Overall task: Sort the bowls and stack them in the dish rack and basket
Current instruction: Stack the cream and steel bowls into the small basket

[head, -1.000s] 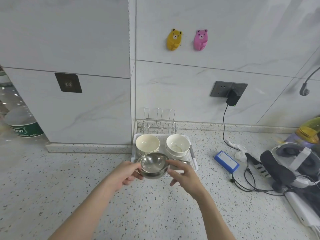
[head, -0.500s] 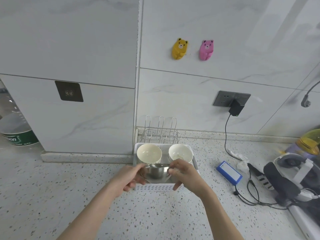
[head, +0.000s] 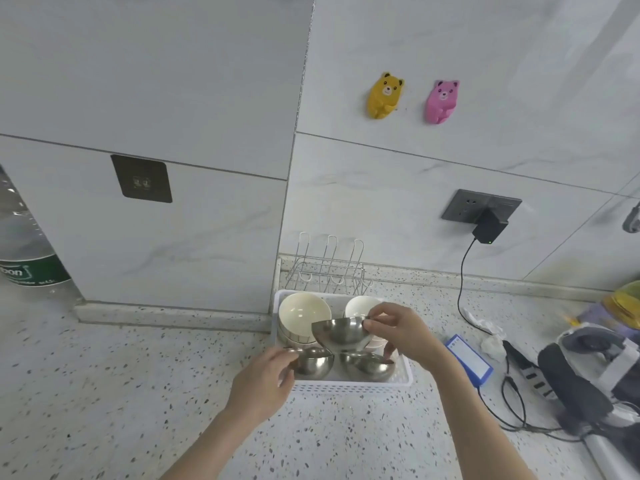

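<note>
right hand [head: 403, 332]: pinches rim of raised steel bowl [head: 341, 334], tilted
left hand [head: 263, 382]: grips second steel bowl [head: 311, 363] in basket [head: 353, 388]
below right hand: third steel bowl [head: 369, 366]

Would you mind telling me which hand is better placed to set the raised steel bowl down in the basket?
Right, probably. The right hand already pinches the rim of the raised steel bowl over the white basket. The left hand is busy holding a lower steel bowl inside it.
</note>
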A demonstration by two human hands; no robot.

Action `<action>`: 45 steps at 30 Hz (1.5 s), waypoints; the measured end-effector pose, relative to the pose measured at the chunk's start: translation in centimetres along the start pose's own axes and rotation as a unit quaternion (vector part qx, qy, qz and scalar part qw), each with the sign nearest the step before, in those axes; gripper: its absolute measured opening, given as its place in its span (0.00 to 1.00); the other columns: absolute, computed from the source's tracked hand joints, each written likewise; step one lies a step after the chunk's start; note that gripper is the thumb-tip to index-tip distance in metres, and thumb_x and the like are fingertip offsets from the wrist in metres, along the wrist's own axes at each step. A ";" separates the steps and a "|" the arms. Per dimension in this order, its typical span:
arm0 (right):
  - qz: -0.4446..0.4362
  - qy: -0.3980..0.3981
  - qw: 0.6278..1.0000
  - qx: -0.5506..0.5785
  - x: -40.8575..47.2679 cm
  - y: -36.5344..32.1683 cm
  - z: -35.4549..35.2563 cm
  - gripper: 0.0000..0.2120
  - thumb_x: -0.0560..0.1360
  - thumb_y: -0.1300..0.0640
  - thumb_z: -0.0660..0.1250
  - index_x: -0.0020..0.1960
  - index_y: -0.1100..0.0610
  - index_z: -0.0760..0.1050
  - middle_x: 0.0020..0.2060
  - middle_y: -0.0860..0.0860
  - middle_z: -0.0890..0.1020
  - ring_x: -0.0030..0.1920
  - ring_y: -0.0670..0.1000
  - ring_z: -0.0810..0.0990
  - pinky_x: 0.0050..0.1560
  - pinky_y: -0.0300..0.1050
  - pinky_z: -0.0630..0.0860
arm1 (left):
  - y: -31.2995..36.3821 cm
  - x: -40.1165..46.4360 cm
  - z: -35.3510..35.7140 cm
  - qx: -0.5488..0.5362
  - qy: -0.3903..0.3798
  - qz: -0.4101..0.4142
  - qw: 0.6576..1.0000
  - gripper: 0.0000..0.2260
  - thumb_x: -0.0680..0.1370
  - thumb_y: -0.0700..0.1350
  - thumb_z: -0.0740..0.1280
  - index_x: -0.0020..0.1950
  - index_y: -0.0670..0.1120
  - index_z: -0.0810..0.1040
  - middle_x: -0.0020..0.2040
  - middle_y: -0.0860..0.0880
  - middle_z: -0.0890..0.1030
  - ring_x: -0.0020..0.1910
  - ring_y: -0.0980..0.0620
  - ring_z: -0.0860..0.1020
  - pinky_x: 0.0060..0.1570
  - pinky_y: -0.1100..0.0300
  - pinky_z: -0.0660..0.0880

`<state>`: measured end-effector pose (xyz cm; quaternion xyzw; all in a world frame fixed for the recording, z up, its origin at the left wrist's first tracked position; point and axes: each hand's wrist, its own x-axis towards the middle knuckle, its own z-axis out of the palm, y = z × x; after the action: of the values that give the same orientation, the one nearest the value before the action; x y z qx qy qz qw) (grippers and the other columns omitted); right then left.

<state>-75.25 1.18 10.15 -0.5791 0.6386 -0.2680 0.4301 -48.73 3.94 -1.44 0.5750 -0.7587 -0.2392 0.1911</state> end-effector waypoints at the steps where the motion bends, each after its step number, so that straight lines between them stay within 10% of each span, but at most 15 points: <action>1: 0.001 -0.020 1.000 -0.012 0.6 -0.3 -0.1 0.06 0.74 0.52 0.72 0.44 0.53 0.78 0.42 0.47 0.87 0.23 0.49 0.78 0.24 0.33 0.71 | -0.2 -0.1 0.3 0.002 0.000 0.000 1.000 0.18 0.82 0.51 0.59 0.72 0.58 0.70 0.67 0.62 0.71 0.56 0.66 0.72 0.44 0.75 0.69; 7: 0.040 -0.131 0.985 -0.105 4.3 -2.1 0.1 0.11 0.74 0.47 0.71 0.47 0.55 0.80 0.35 0.46 0.85 0.24 0.45 0.76 0.25 0.34 0.64 | -1.0 -0.5 1.3 -0.015 0.001 0.025 1.000 0.19 0.82 0.51 0.58 0.74 0.60 0.67 0.69 0.65 0.67 0.62 0.68 0.69 0.44 0.80 0.66; 12: 0.085 -0.232 0.964 -0.096 6.7 -3.1 0.5 0.07 0.75 0.50 0.72 0.44 0.53 0.83 0.36 0.49 0.81 0.25 0.44 0.75 0.23 0.34 0.61 | -0.1 0.0 0.4 -0.182 0.064 -0.039 0.980 0.16 0.81 0.54 0.59 0.69 0.62 0.68 0.56 0.66 0.73 0.37 0.63 0.74 0.33 0.66 0.73; 17: 0.120 -0.269 0.951 -0.092 8.6 -3.2 1.1 0.10 0.77 0.52 0.69 0.50 0.59 0.81 0.40 0.51 0.84 0.24 0.43 0.73 0.21 0.33 0.61 | 0.9 1.7 -1.9 -0.301 0.069 -0.048 0.950 0.21 0.80 0.59 0.60 0.72 0.65 0.63 0.64 0.74 0.67 0.57 0.69 0.72 0.53 0.65 0.73; 20: 0.152 -0.280 0.944 -0.086 9.6 -3.1 1.5 0.09 0.78 0.51 0.68 0.45 0.56 0.79 0.38 0.53 0.84 0.23 0.43 0.71 0.19 0.33 0.59 | 1.2 2.5 -2.5 -0.258 0.031 -0.045 0.964 0.19 0.76 0.64 0.61 0.65 0.73 0.60 0.53 0.79 0.67 0.49 0.68 0.74 0.47 0.67 0.72; 28: 0.177 -0.270 0.942 -0.093 11.1 -2.0 2.6 0.08 0.76 0.51 0.70 0.45 0.56 0.78 0.45 0.61 0.79 0.25 0.46 0.67 0.18 0.34 0.57 | -0.1 3.8 -1.9 -0.216 -0.006 -0.085 0.973 0.32 0.69 0.70 0.63 0.71 0.62 0.65 0.59 0.70 0.72 0.60 0.64 0.75 0.51 0.64 0.74; 33: 0.150 -0.238 0.953 -0.116 10.5 -0.8 3.2 0.08 0.74 0.50 0.72 0.44 0.54 0.80 0.41 0.55 0.81 0.25 0.42 0.75 0.20 0.32 0.61 | -0.8 4.3 -1.6 -0.174 -0.014 -0.087 0.981 0.20 0.74 0.58 0.69 0.65 0.60 0.72 0.57 0.68 0.75 0.38 0.64 0.73 0.44 0.67 0.74; 37: 0.136 -0.203 0.962 -0.117 9.1 0.4 4.1 0.10 0.73 0.50 0.73 0.47 0.56 0.81 0.38 0.49 0.85 0.27 0.43 0.80 0.23 0.33 0.62 | -1.3 4.3 -1.3 -0.169 -0.023 -0.072 0.983 0.20 0.74 0.52 0.72 0.65 0.59 0.74 0.57 0.67 0.76 0.53 0.63 0.76 0.56 0.62 0.76; 45: 0.125 -0.136 0.979 -0.086 5.9 1.7 6.4 0.11 0.69 0.49 0.75 0.49 0.54 0.84 0.29 0.45 0.82 0.31 0.50 0.84 0.21 0.33 0.60 | -1.3 3.7 -1.1 -0.131 -0.040 -0.097 0.986 0.12 0.74 0.54 0.71 0.56 0.66 0.76 0.45 0.65 0.77 0.32 0.62 0.71 0.31 0.71 0.66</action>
<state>-70.38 -3.24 4.23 -0.5609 0.6617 -0.0750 0.4918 -48.09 -0.03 -1.20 0.6058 -0.6685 -0.3765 0.2104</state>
